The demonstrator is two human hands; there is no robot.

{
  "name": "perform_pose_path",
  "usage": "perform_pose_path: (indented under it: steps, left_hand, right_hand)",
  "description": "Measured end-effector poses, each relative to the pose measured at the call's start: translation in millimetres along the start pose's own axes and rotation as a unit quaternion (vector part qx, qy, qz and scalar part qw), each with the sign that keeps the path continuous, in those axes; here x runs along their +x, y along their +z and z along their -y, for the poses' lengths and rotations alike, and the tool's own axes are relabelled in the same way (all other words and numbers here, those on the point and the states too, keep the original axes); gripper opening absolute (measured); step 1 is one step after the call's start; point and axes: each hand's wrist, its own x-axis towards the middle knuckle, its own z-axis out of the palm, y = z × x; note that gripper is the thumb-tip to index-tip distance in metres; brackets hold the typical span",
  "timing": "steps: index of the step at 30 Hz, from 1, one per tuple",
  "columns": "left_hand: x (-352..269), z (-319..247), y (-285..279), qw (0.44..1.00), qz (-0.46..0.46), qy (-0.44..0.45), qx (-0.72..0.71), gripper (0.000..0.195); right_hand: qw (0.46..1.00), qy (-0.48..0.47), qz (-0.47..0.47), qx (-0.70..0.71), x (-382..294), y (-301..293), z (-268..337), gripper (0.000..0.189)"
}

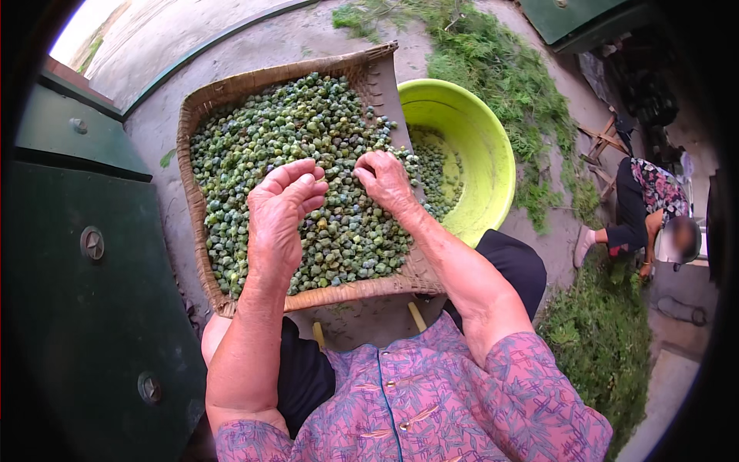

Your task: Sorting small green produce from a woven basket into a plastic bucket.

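A woven winnowing basket (199,231) lies before me, its near rim by my knees, filled with small green seed cones (271,133). Over the left middle of the cones is my left hand (286,205), fingers curled with thumb near the fingertips; whether something small is between them cannot be told. My right hand (384,179) reaches down to the cones right of centre, its fingertips bent and partly hidden. Beyond the basket's open right side stands a yellow-green plastic basin (488,156), with more cones (436,167) inside at its left.
Cut green branches (496,63) are strewn on the concrete behind the basin. A second heap of greenery (600,335) lies at the right, where another person (646,208) bends over it. A dark green metal door (98,312) is at my left.
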Motion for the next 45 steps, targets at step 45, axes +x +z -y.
perform_pose_path:
  steps: [45]
  left_hand:
    - [-44, 23, 19, 0.984, 0.160, 0.066, 0.032, 0.021]
  right_hand:
    - [0.832, 0.208, 0.085, 0.507, -47, -88, 118, 0.008]
